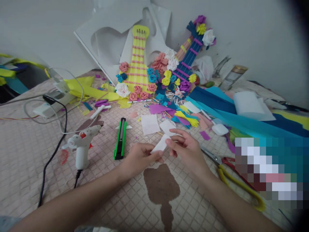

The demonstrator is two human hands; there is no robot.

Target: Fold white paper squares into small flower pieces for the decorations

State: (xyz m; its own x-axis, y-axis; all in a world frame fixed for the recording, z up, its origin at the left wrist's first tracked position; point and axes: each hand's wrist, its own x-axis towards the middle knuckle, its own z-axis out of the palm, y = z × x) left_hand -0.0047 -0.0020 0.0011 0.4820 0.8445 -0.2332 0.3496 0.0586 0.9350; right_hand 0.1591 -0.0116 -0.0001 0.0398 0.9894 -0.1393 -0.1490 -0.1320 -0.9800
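Both hands meet over the patterned mat (29,151) and pinch one small white foam piece (160,144). My left hand (141,156) grips its lower end with thumb and fingers closed. My right hand (187,148) holds its upper end, fingers curled. Just beyond lie a white square (150,124) and another white cut piece (167,125). A green utility knife (120,138) lies left of my left hand. Yellow-handled scissors (227,170) lie right of my right hand.
A white glue gun (82,145) stands at the left with its black cord trailing. A yellow foam guitar (138,67) and a blue one (188,58), both covered in foam flowers, lean on the wall. Blue foam sheets (241,116) and coloured scraps spread at the right.
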